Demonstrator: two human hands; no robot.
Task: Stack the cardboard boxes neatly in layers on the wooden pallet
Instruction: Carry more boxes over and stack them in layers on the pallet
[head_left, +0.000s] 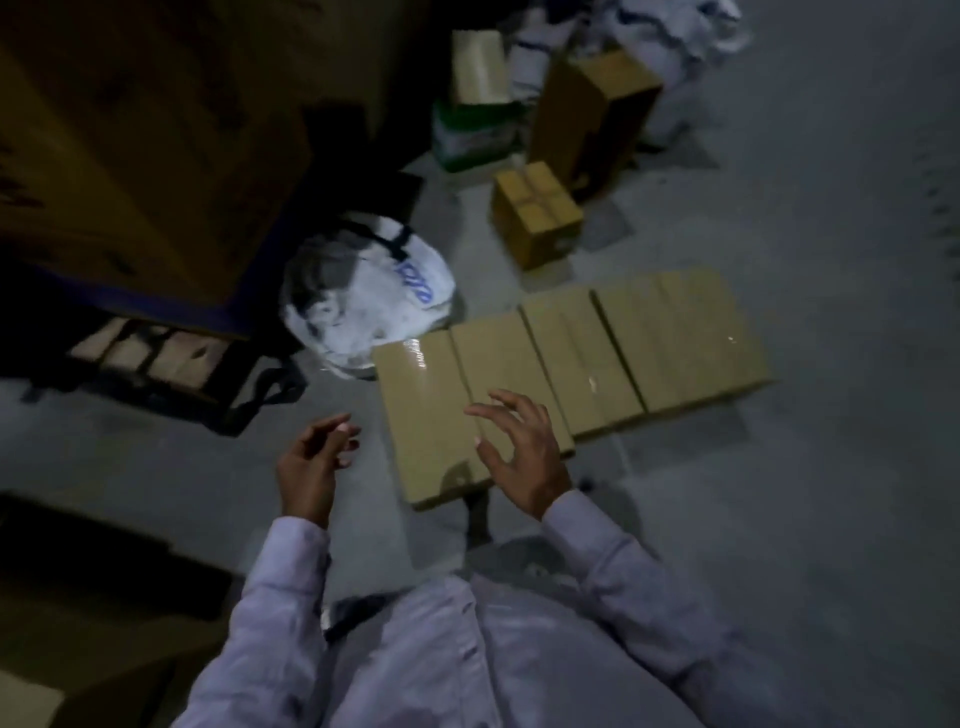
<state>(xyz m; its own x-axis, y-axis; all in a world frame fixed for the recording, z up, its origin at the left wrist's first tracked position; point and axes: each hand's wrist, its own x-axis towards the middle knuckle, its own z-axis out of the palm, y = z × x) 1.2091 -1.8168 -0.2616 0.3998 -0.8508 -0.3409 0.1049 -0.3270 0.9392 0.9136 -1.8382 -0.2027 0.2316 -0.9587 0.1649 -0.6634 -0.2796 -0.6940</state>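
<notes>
A row of flat taped cardboard boxes (582, 353) lies side by side on the grey floor ahead of me. My right hand (519, 449) hovers over the nearest box (426, 415), fingers spread, holding nothing. My left hand (314, 462) is in the air to the left of that box, fingers loosely curled and empty. A wooden pallet (150, 353) shows at the left under a tall stack of large brown cartons (130, 145). Both sleeves are pale.
A white plastic bag (363, 296) sits between the pallet and the box row. Behind are a small taped box (535, 215), a tall open carton (592, 114), a green and white package (472, 135) and crumpled white wrapping (675, 31). Dark cardboard (78, 597) lies at lower left.
</notes>
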